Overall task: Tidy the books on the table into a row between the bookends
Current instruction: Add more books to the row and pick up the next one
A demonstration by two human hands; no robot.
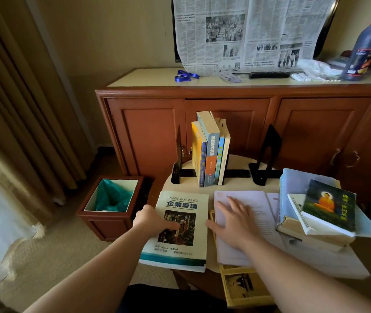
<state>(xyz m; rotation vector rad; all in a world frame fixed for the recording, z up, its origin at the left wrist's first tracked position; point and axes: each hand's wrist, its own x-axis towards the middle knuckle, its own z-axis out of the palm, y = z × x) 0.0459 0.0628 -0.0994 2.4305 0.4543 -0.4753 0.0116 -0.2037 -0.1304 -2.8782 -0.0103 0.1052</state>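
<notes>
Two black bookends stand at the back of the small round table [238,160]: the left bookend [179,154] and the right bookend [268,152]. Several books [210,152] stand upright between them, nearer the left one. A white "Understanding Business" book [184,251] lies flat at the front left; my left hand [152,219] grips its left edge, thumb on the cover. My right hand [234,220] rests flat, fingers spread, on an open pale book [259,208]. At the right a stack of books [315,222] is topped by a green-covered book [330,204]. A yellow book [245,285] pokes out at the front.
A wooden waste bin [109,206] with a green liner stands on the carpet left of the table. Behind is a wooden cabinet [247,114] with a newspaper [247,32], a dark bottle [365,46], a remote [269,75] and a blue lanyard [185,76] on top. Curtains [10,109] hang at the left.
</notes>
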